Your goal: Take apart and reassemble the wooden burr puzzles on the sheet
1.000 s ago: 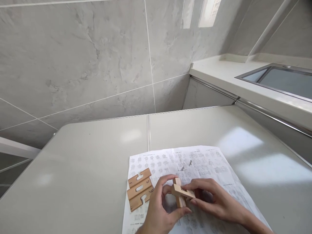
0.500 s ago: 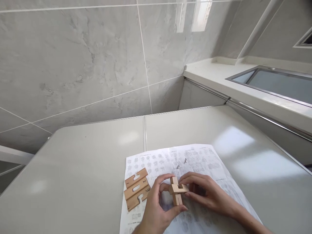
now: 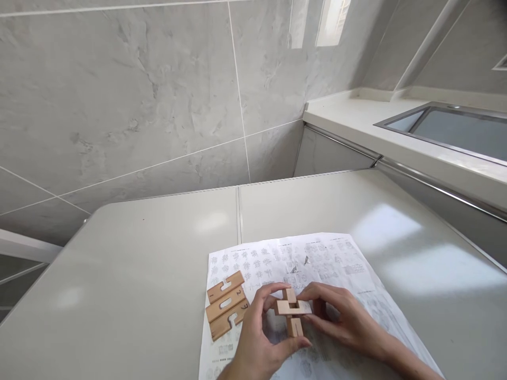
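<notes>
My left hand is closed, its thumb and index finger gripping a pale wooden block by its two ends. Across the middle of that block lies a notched wooden puzzle piece, its cut-out facing up and away from me. The fingers of my right hand pinch the notched piece at its right end. Where the two pieces meet is partly covered, so I cannot tell whether they interlock. Left of my hands, three flat wooden pieces with cut-outs and handwritten marks lie side by side.
Under my hands is a creased white instruction sheet printed with small diagrams. It rests on a glossy pale table with a seam. Behind stands a grey tiled wall; at right is a white counter with a sink.
The notched piece has turned slightly in my fingers and now sits more level, with its cut-out showing more plainly. Both hands keep their grip. The whole view has shifted a little.
</notes>
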Demonstrator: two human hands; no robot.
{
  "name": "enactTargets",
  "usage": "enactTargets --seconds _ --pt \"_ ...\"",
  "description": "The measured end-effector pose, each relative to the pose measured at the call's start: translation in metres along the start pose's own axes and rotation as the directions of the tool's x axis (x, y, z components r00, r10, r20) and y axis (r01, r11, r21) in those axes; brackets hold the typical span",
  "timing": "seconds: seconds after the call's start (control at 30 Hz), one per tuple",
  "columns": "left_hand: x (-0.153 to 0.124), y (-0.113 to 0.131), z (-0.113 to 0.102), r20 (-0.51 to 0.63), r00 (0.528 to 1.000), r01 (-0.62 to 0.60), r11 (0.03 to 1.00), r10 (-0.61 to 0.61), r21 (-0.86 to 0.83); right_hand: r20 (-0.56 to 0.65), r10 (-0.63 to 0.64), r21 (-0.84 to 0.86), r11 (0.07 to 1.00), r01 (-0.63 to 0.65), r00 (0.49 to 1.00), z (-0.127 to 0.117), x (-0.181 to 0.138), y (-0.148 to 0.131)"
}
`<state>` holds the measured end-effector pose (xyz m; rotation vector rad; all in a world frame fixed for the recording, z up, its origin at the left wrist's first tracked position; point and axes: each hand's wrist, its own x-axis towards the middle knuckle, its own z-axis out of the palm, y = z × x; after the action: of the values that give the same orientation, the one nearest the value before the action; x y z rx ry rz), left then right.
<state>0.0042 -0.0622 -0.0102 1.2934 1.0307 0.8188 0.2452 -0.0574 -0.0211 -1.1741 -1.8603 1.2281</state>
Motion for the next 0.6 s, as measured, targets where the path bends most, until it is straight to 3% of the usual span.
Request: enactTargets --seconds 0.37,0.6 --pt "0.0018 0.0061 0.0014 0.019 0.999 -0.026 0.993 0.028 -0.111 -0.07 -0.162 -0.131 0.98 0.152 0.984 0.006 0.0014 0.0068" --pt "0.0031 0.0039 0.0 0.015 1.0 -0.014 0.993 0.016 -0.12 -0.06 -0.119 -0.103 0.988 0.113 0.991 0.0023 0.0017 0.0031"
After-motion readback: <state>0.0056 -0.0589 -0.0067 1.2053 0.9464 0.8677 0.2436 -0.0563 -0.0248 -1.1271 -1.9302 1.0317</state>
